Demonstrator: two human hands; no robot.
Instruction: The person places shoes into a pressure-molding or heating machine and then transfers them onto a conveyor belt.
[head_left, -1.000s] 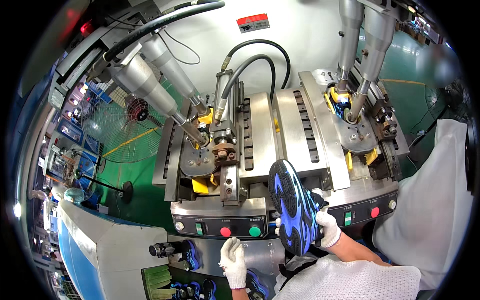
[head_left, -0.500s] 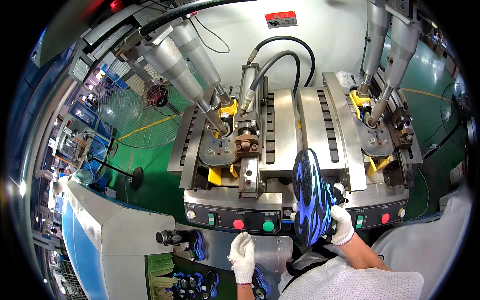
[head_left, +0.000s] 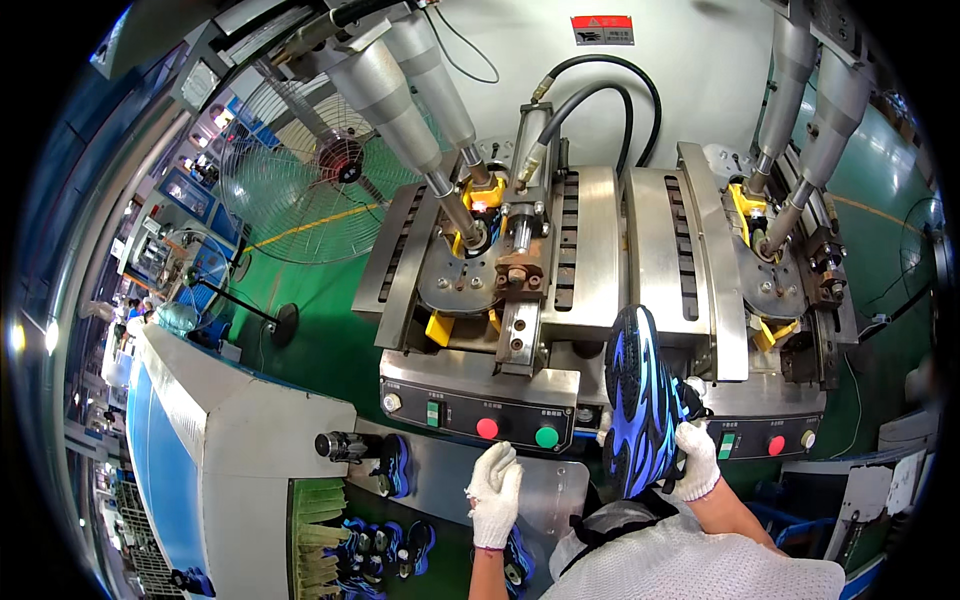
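A sneaker [head_left: 636, 400] with a black and blue-purple sole stands in front of me, its toe pointing away and its sole turned toward the camera. My right hand [head_left: 695, 462], in a white knit glove, grips it by its right side; the shoe partly hides those fingers. My left hand [head_left: 495, 495], gloved as well, hangs over the metal shelf [head_left: 435, 475] with its fingers stretched out and nothing in it. Below its wrist lies another sneaker [head_left: 519, 555], partly covered by the arm.
Ahead is a two-station press machine [head_left: 590, 250] with slanted cylinders. Its control panel [head_left: 478, 412] carries red and green buttons. At left, a sneaker [head_left: 395, 466] and a dark bottle [head_left: 347, 446] rest on the shelf. Several sneakers [head_left: 380, 550] lie below, beside green strips [head_left: 318, 530].
The view has shifted, so the machine appears farther right. My right hand keeps its grip on the sneaker, which stays in front of the machine. The left hand is still empty.
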